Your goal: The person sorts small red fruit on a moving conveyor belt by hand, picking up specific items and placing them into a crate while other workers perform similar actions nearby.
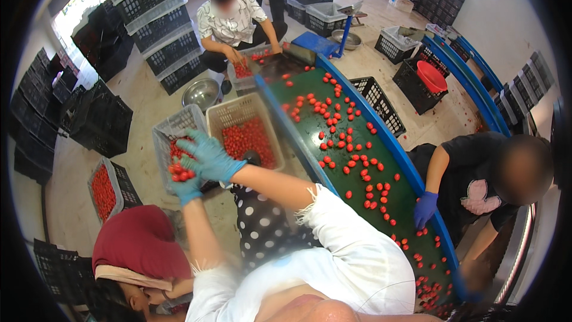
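Note:
My left hand (187, 189), in a teal glove, is cupped around several red cherry tomatoes (180, 173). Just above it is my right hand (211, 154), also gloved, its fingers spread and slightly blurred. Both hands are over the near side of a black plastic crate with a clear liner (161, 132), where more tomatoes show partly behind my fingers. Beside it, a beige plastic crate (232, 106) is part full of small red tomatoes. To the right, a green conveyor belt (297, 118) carries scattered tomatoes between blue side rails (393, 147).
A steel bowl (201, 94) sits beyond the crates. A lined crate of tomatoes (103, 192) stands left. One person crouches at the belt's far end, another bends close on my left, and a purple-gloved hand (425, 210) reaches over the right rail. Stacked black crates (156, 31) rise behind.

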The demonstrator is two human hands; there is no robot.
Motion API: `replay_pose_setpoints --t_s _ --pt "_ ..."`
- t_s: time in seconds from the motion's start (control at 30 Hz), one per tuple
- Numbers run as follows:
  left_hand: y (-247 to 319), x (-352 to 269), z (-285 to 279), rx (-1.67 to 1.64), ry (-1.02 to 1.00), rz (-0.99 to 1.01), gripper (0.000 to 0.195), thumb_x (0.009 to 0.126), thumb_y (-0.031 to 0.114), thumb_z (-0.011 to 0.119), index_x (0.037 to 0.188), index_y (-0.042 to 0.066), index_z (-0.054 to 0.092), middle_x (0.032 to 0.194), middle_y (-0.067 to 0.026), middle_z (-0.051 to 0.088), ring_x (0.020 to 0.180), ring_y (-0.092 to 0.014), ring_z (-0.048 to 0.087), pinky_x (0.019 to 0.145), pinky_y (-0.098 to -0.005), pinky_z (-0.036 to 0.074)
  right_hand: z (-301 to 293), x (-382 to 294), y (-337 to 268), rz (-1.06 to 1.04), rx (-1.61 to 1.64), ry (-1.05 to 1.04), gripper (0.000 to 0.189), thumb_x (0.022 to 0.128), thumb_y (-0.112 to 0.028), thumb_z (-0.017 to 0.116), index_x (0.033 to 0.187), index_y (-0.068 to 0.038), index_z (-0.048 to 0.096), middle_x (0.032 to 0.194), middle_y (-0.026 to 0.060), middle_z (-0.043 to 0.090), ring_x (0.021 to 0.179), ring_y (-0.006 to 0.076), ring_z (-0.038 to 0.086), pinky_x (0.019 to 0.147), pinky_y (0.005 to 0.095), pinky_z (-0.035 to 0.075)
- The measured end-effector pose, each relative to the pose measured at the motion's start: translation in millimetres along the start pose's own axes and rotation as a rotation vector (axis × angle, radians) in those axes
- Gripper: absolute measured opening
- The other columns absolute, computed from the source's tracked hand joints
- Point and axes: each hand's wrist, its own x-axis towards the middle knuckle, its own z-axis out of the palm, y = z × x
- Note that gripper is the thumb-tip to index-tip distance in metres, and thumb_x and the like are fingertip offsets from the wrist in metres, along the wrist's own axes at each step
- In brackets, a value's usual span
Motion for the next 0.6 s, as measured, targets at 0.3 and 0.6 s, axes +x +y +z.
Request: replay_pose_setpoints --t_s 0.3,0.6 --pt "43.8 77.9 51.1 0.374 0.645 0.137 0.042 0.084 0.035 0.043 0.119 0.013 0.046 0.140 -0.0125 0.030 0.124 -0.036 0.034 0.095 -0.0682 0.020 -109.8 -69.5 253.1 0.736 -0.644 0.024 0.020 0.080 -0.018 0.051 0.094 -0.008 0.061 0.094 0.0214 0.054 0.090 0.0363 0.056 0.077 0.0420 0.047" --pt "-152.4 -58.1 182.9 0.164 0.010 -0.515 0.057 0.082 0.038 0.058 0.127 0.007 0.042 0.131 -0.0142 0.040 0.124 -0.033 0.035 0.096 -0.0627 0.029 -101.8 -76.7 315.7 0.635 -0.737 -0.336 0.023 0.082 -0.017 0.047 0.097 -0.006 0.061 0.092 0.0216 0.061 0.087 0.0350 0.060 0.076 0.0432 0.049"
